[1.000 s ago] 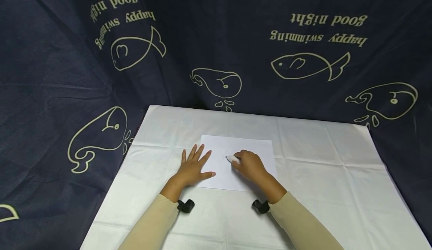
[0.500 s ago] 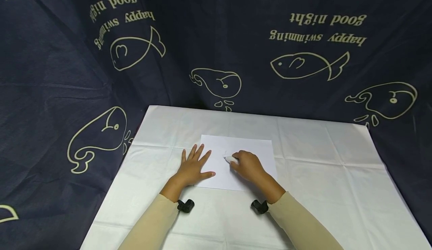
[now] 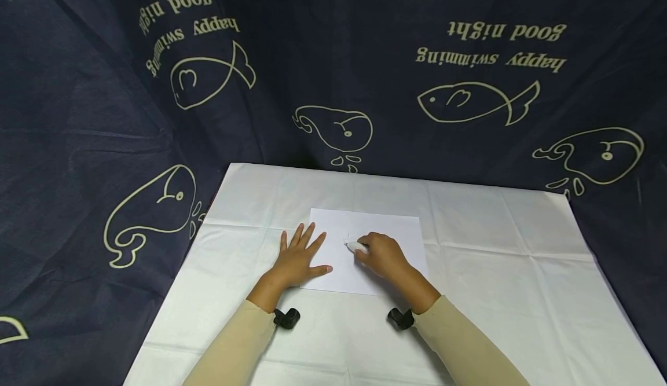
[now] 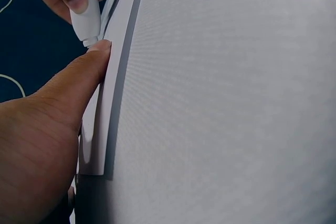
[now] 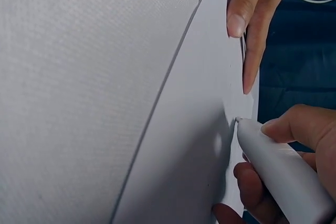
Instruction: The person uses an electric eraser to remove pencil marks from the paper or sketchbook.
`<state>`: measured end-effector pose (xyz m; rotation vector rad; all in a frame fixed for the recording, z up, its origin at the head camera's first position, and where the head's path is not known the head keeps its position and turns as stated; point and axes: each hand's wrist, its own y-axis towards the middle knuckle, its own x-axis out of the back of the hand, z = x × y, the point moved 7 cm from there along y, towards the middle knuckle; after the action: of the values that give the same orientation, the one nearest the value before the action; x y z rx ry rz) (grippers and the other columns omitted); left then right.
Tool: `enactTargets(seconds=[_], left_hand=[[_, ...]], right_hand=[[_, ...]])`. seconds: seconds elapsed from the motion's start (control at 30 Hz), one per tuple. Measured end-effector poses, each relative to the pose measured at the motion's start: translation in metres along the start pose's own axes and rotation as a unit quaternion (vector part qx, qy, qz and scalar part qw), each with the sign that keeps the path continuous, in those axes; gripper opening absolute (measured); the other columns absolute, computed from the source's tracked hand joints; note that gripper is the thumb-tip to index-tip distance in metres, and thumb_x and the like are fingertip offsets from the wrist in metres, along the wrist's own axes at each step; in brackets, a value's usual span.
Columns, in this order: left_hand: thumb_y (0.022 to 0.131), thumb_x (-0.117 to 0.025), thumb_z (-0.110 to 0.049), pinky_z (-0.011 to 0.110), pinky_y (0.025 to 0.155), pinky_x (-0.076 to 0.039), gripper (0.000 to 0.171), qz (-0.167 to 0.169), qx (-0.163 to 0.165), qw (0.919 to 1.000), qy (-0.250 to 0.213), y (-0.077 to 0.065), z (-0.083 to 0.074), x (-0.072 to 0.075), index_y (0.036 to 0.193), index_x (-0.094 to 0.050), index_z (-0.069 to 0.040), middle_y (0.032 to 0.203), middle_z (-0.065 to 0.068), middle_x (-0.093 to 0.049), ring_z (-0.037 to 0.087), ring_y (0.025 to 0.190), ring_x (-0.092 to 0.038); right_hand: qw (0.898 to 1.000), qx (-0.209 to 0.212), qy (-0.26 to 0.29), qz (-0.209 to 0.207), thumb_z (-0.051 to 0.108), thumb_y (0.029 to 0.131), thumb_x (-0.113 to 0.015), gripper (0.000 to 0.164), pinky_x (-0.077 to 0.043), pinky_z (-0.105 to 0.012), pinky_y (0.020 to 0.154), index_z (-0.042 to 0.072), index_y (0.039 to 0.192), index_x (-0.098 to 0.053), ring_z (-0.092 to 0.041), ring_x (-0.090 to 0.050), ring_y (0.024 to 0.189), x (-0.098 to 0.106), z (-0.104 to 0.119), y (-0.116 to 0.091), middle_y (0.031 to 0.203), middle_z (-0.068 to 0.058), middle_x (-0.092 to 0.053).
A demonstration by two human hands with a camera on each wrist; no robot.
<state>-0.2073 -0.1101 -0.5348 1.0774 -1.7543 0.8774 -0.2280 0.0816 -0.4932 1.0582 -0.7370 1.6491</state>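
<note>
A sheet of white paper (image 3: 333, 282) lies flat on the white-covered table. My left hand (image 3: 294, 263) rests with spread, straight fingers across the paper's left edge; its thumb (image 4: 79, 80) stretches along the near side in the left wrist view. My right hand (image 3: 387, 256) grips a thick white pen-like tool (image 5: 281, 169), thumb on one side and fingers curled round the other. The tool tapers to a small narrow tip, which meets the paper near its middle. Beside the tip are faint thin marks (image 3: 348, 236). The tool's back end is hidden by the right hand in the head view.
A white cloth with fold creases covers the table (image 3: 495, 293). Behind it and to the left hangs a dark blue curtain (image 3: 333, 50) with printed fish, whales and lettering. Black wrist cameras (image 3: 287, 318) sit at both beige sleeves (image 3: 229, 345).
The tool's tip has shifted slightly left and toward me on the paper, with the right hand moving along. The left hand and the paper have stayed put.
</note>
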Motion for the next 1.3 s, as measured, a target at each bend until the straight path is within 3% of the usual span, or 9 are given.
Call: enactTargets(seconds=[1.3], left_hand=[[0.093,-0.058,-0.065,0.071,0.120,0.002,0.088,0.000,0.001,0.9999,0.012,0.0007,0.0018,-0.0024,0.162,-0.025,-0.023,0.172,0.011,-0.007,0.037,0.159,0.001]], right_hand=[[1.000,-0.010,0.002,-0.018,0.019,0.088,-0.077,0.023,-0.056,-0.042,0.077,0.003,0.105,-0.078,-0.025,-0.070,0.084,-0.0009,-0.0002,0.0023,0.096,-0.012,-0.075]])
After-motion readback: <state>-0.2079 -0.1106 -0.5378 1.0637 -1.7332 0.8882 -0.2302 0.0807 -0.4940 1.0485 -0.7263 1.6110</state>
